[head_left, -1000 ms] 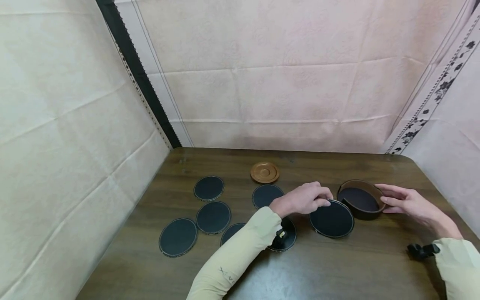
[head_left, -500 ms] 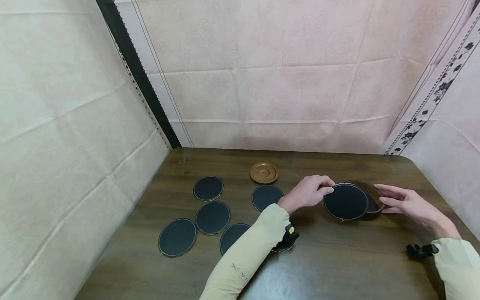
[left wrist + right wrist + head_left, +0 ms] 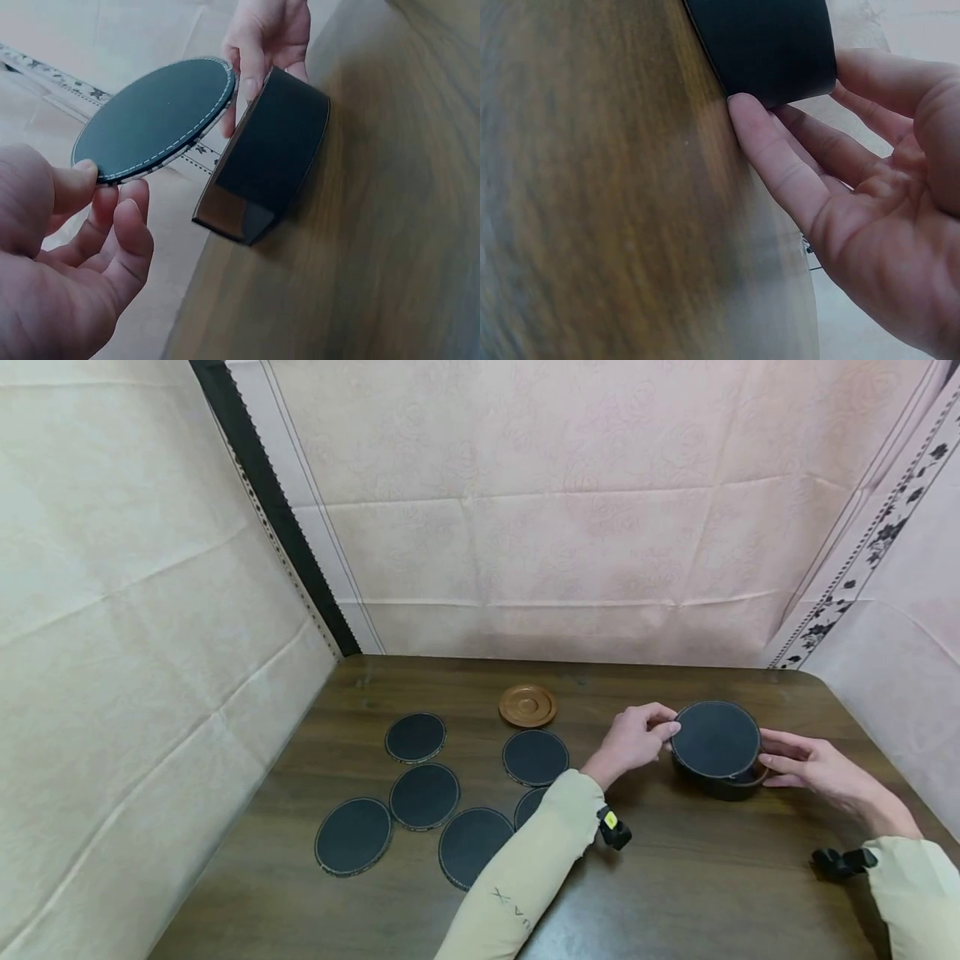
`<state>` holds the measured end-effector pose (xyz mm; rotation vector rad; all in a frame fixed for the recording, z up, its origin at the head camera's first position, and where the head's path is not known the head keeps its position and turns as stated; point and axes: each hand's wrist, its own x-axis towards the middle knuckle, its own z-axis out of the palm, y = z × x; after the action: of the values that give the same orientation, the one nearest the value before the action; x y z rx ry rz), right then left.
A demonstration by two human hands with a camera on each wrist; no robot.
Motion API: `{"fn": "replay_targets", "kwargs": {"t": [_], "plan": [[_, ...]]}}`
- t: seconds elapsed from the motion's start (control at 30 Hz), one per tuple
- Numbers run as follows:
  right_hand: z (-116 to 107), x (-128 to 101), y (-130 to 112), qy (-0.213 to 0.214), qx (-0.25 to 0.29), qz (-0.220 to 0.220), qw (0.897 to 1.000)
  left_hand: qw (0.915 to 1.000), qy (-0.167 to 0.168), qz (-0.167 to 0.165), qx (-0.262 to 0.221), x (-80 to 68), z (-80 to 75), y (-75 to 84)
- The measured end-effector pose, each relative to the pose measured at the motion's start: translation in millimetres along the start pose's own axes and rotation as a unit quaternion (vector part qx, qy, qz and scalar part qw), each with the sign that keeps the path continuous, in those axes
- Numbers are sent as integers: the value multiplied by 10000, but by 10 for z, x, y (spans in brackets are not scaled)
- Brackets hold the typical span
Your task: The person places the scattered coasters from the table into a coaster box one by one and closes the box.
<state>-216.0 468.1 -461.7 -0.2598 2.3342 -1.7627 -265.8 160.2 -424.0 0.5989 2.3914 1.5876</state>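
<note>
The left hand (image 3: 633, 739) pinches a round black coaster (image 3: 715, 738) with pale stitched edging between its fingers (image 3: 75, 184). It is held just above a round brown holder (image 3: 723, 783). The right hand (image 3: 813, 768) rests straight fingers (image 3: 772, 161) against the holder's side.

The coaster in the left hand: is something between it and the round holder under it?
Nothing visible. The coaster hangs tilted just above the open holder, pinched at its edge by the left hand. The right hand touches only the holder's outer wall.

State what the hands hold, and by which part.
Left hand pinches a coaster by its rim, above the holder. Right hand holds nothing; its straight fingers touch the holder's side.
</note>
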Motion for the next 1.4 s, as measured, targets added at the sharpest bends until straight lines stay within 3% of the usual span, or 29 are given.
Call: {"fn": "replay_targets", "kwargs": {"t": [0.17,0.37,0.6,0.77,1.07,1.4], "plan": [[2,12,-7,-79,121,-61,9999,9954,405,-299,-814,42,130,-39],[0,22,4,-113,198,-110,9997,9831,773,-506,-1583,73,274,-92],[-7,8,11,-203,444,-55,9988,9701,1100,-865,-1983,104,420,-147],[-17,-8,11,-131,94,-24,9999,9637,1235,-927,-2179,132,510,-184],[-42,-6,-10,-88,-89,2,9999,9568,1581,-1171,-2142,170,596,-152],[-10,12,-1,-125,-306,-64,9994,9656,1559,-1473,-1468,142,632,-151]]}}
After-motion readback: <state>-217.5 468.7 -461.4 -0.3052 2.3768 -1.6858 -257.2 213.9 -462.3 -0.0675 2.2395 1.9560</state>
